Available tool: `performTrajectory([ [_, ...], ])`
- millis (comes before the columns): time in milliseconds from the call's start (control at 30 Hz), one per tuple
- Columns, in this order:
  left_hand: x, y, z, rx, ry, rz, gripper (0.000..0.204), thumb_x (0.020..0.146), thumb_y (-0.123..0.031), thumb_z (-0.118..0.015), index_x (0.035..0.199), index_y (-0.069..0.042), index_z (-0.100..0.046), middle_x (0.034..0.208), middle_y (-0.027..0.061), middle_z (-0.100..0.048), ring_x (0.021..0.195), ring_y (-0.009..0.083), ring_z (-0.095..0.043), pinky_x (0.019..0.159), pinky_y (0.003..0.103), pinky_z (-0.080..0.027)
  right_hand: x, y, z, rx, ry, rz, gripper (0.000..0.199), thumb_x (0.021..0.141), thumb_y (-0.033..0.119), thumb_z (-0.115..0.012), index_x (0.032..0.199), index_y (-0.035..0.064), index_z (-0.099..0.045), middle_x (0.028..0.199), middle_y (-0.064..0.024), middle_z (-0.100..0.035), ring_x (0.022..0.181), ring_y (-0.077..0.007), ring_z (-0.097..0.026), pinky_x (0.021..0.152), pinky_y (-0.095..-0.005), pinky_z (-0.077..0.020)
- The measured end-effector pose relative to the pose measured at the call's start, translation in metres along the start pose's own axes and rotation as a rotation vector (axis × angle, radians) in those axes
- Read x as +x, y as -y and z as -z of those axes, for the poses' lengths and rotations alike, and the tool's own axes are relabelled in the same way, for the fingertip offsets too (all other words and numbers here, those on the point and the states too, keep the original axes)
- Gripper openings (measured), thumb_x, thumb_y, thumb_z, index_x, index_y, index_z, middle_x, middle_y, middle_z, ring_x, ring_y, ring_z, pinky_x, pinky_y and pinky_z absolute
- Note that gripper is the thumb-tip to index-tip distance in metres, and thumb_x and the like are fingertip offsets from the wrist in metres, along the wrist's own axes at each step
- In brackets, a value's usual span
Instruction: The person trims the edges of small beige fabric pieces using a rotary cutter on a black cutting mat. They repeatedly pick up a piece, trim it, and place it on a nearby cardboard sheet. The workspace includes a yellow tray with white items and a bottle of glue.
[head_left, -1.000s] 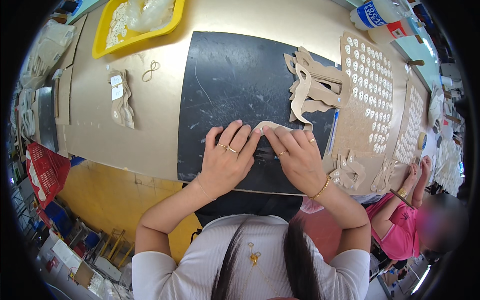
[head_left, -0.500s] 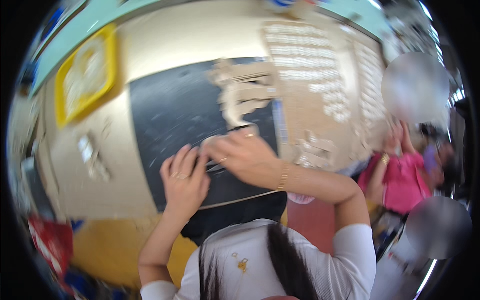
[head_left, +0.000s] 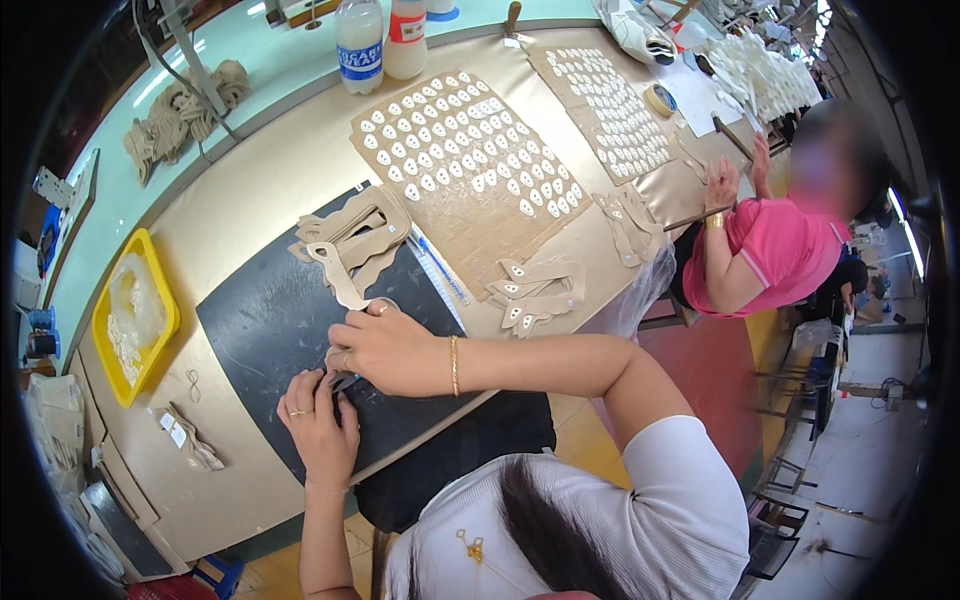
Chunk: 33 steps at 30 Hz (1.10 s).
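My left hand (head_left: pixel 322 425) and my right hand (head_left: pixel 395 350) meet over the black mat (head_left: pixel 260 310). Right fingers are pinched together, with the left fingertips bent against them; what lies between is mostly covered, showing only a small dark, shiny edge. Beyond my right hand, a pile of cut beige fabric pieces (head_left: pixel 360 225) lies on the mat, and one curved piece's tail runs to my knuckles. A clear ruler (head_left: pixel 437 280) and a blue pen lie along the mat's right edge.
Left sits a yellow tray (head_left: pixel 165 340) with a plastic bag and small white pieces. Rows of white pieces cover two brown boards (head_left: pixel 470 260), with beige strips (head_left: pixel 540 295) nearby. Bottles (head_left: pixel 358 50) stand at the back. A co-worker in pink (head_left: pixel 770 255) sits to the right.
The view has swung right and sharpened, so the mat and hands appear farther left. My hands stay close together over the mat. The co-worker's hands remain raised near the table.
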<state>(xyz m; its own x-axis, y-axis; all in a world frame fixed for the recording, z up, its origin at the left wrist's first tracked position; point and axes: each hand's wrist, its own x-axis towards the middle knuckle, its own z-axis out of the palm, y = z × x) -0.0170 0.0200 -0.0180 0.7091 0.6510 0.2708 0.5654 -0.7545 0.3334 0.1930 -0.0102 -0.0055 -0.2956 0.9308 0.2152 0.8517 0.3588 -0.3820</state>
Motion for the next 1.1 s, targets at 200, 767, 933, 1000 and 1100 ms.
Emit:
performTrajectory([
  [200,0.004,-0.007,-0.008,0.062,-0.073,0.040,0.033,0.085,-0.005,-0.067,0.117,0.000,-0.065,0.122,0.0143,-0.058,0.120,0.0343,-0.053,0.102,0.048,-0.038,0.004,-0.013,0.001,0.204,0.009,-0.094,0.035,0.086,0.010,-0.064,0.120,0.0142,-0.072,0.103,-0.0043,-0.067,0.104,-0.0227,-0.062,0.090,-0.0420,-0.0440],
  [767,0.017,0.027,0.017,-0.732,-0.047,0.388,0.049,0.091,-0.001,-0.063,0.139,-0.004,-0.057,0.120,0.0145,-0.066,0.121,0.0309,-0.061,0.107,0.038,-0.043,-0.018,-0.013,0.060,0.333,-0.430,-0.394,0.049,0.077,-0.013,-0.057,0.120,0.0081,-0.069,0.098,-0.0146,-0.064,0.090,-0.0320,-0.064,0.082,-0.0426,-0.0521],
  [933,0.006,0.021,0.009,-0.233,-0.061,-0.003,0.046,0.079,0.000,-0.067,0.125,-0.005,-0.065,0.121,0.0126,-0.062,0.124,0.0327,-0.057,0.106,0.046,-0.042,-0.029,0.008,0.038,0.070,-0.013,-0.192,0.042,0.078,-0.004,-0.064,0.116,0.0125,-0.071,0.097,-0.0082,-0.059,0.084,-0.0261,-0.063,0.076,-0.0386,-0.0487],
  [1000,0.005,0.019,0.007,-0.167,-0.043,-0.029,0.049,0.076,-0.001,-0.069,0.125,-0.006,-0.066,0.121,0.0121,-0.062,0.125,0.0333,-0.056,0.105,0.047,-0.042,-0.026,0.009,0.023,0.035,-0.034,-0.104,0.050,0.075,-0.006,-0.063,0.120,0.0139,-0.070,0.099,-0.0068,-0.060,0.083,-0.0263,-0.061,0.076,-0.0381,-0.0478],
  [1100,0.005,0.016,0.006,-0.121,-0.030,-0.050,0.050,0.074,-0.002,-0.070,0.124,-0.007,-0.067,0.121,0.0121,-0.061,0.125,0.0334,-0.055,0.105,0.048,-0.042,-0.023,0.009,0.015,-0.023,-0.020,-0.033,0.055,0.074,-0.005,-0.064,0.125,0.0144,-0.069,0.100,-0.0060,-0.059,0.083,-0.0252,-0.060,0.076,-0.0373,-0.0471],
])
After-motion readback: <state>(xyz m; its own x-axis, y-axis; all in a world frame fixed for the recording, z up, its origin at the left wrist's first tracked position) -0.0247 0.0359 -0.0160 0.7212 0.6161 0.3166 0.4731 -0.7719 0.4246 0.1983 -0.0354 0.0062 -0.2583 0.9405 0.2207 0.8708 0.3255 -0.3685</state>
